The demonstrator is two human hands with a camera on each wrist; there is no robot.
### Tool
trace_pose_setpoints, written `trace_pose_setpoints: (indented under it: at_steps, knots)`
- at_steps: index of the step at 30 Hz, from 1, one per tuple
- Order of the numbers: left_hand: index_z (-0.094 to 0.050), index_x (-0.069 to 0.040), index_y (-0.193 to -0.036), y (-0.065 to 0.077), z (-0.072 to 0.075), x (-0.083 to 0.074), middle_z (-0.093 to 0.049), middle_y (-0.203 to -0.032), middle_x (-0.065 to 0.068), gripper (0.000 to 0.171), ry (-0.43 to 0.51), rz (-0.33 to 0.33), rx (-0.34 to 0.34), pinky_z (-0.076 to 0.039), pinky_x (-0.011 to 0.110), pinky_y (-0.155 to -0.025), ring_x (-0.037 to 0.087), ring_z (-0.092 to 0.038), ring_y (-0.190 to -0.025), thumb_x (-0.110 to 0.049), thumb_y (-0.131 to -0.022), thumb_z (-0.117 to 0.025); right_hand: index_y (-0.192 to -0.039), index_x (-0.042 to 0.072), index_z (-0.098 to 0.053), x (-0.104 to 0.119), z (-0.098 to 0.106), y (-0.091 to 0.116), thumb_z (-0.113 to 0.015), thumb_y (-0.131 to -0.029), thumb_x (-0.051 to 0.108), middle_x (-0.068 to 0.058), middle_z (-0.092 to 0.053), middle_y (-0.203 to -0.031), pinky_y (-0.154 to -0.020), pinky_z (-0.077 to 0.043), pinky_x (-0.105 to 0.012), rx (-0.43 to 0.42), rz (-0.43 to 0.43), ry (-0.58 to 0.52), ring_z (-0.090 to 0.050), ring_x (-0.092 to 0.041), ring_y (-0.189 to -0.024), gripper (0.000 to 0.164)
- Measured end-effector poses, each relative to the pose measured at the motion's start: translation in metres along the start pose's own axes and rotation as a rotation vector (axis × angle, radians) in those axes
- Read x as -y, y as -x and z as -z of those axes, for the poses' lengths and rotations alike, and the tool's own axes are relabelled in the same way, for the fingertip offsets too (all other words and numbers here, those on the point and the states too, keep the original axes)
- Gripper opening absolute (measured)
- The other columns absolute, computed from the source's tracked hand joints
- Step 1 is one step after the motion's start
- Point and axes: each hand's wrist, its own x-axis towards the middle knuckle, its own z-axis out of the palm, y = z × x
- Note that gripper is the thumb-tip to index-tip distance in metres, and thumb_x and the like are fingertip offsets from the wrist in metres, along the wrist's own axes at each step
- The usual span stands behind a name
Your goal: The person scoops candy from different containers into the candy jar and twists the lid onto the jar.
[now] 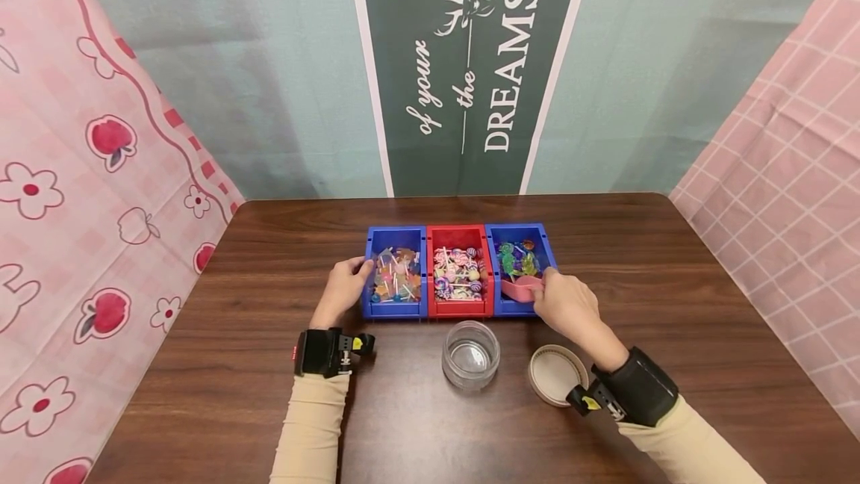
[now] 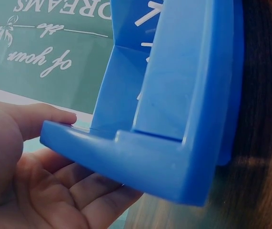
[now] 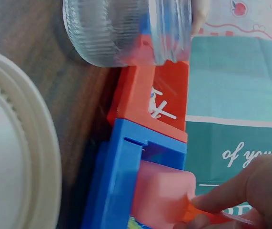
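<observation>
My left hand (image 1: 344,291) grips the side wall of the left blue bin (image 1: 395,310), thumb at the rim and fingers along the outside in the left wrist view. That bin holds wrapped-looking lollipops with white sticks. At the other end of the row, my right hand (image 1: 569,306) holds a pink scoop (image 1: 519,290) by its handle. The scoop's bowl sits inside the right blue bin (image 1: 516,310), beside green, yellow and orange candies (image 1: 517,258). Between them, a red bin (image 1: 460,310) contains striped lollipops and round candies.
In front of the red bin stands a clear ribbed jar (image 1: 470,355) with its top off. A round cream lid (image 1: 556,375) lies to its right, below my right forearm. The bins stand side by side on a dark wooden table (image 1: 228,364), with fabric hung around it.
</observation>
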Motion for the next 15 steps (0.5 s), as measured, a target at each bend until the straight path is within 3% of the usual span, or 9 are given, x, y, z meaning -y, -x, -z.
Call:
trace_pose_setpoints:
  at_steps: [6,15]
  knots:
    - [-0.049,0.006,-0.137,-0.0008,0.0014,-0.0017,-0.058,-0.132,0.026,0.045,0.003,0.001,-0.005,-0.047,0.048,-0.104,0.030,-0.057,-0.115,-0.023,-0.102,-0.043,-0.076,0.002,-0.049,-0.0033,-0.0045,0.0033,-0.054,-0.090,0.016,-0.011,-0.048,-0.065,-0.048,-0.034,-0.033,-0.054,-0.004,-0.062,-0.047,-0.027,-0.059,0.020]
    - [-0.047,0.006,-0.138,0.0005,0.0009,-0.0003,-0.059,-0.130,0.026,0.045,-0.032,-0.028,0.017,-0.047,0.048,-0.103,0.030,-0.057,-0.110,-0.023,-0.103,-0.041,-0.078,0.001,-0.052,-0.0001,-0.0012,0.0008,-0.054,-0.089,0.017,-0.021,-0.060,-0.074,-0.052,-0.043,-0.043,-0.037,-0.012,-0.029,-0.057,-0.036,-0.067,0.020]
